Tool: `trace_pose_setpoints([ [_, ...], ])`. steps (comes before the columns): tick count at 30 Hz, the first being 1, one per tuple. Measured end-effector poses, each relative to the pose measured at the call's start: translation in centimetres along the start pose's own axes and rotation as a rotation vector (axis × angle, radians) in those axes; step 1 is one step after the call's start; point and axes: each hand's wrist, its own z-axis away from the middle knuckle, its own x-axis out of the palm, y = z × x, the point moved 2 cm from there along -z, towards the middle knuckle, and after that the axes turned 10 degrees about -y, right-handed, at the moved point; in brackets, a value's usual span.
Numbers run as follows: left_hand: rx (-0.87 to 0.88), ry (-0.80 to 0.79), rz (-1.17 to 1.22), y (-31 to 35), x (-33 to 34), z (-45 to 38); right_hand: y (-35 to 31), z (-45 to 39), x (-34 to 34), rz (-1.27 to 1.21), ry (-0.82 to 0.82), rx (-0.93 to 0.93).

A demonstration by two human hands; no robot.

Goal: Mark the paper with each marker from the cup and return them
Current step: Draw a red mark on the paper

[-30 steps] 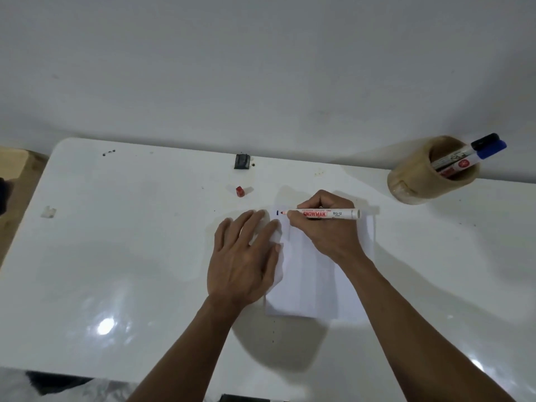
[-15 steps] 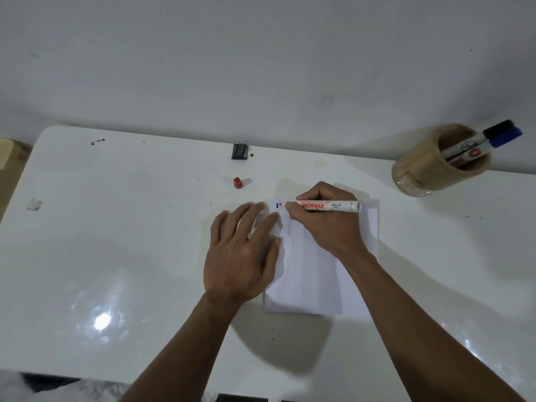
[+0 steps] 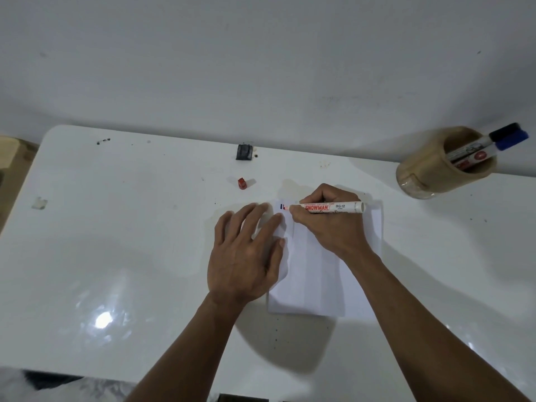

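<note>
A white folded paper (image 3: 316, 280) lies on the white table (image 3: 116, 242). My left hand (image 3: 246, 250) rests flat on its left edge, fingers spread. My right hand (image 3: 330, 224) grips a white red-ink marker (image 3: 333, 207), uncapped, its tip touching the paper's top left corner beside a short dark blue mark (image 3: 281, 206). A red mark shows at the tip. The marker's red cap (image 3: 242, 183) stands on the table behind my left hand. A wooden cup (image 3: 429, 172) at the back right holds two capped markers (image 3: 493, 145), one black, one blue.
A small black object (image 3: 244, 152) lies near the table's back edge by the wall. A bit of tape (image 3: 39, 203) sticks near the left edge. Dark specks dot the back left corner. The wall runs directly behind the table.
The marker tip has drawn a little red on the paper next to the blue mark. My hands stay in place; the camera has shifted slightly.
</note>
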Motion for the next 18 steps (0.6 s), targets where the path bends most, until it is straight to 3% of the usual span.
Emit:
trace_pose_setpoints([
  [10,0.004,0.017,0.013,-0.1,0.2,0.0,-0.2,0.1,0.0,-0.033,-0.018,0.008],
  [15,0.007,0.021,0.022,0.1,-0.1,0.0,-1.2,0.0,-1.4,-0.454,-0.001,0.133],
  [18,0.001,-0.006,0.041,0.1,-0.4,0.2,-2.4,0.9,-2.3,-0.552,0.032,0.119],
])
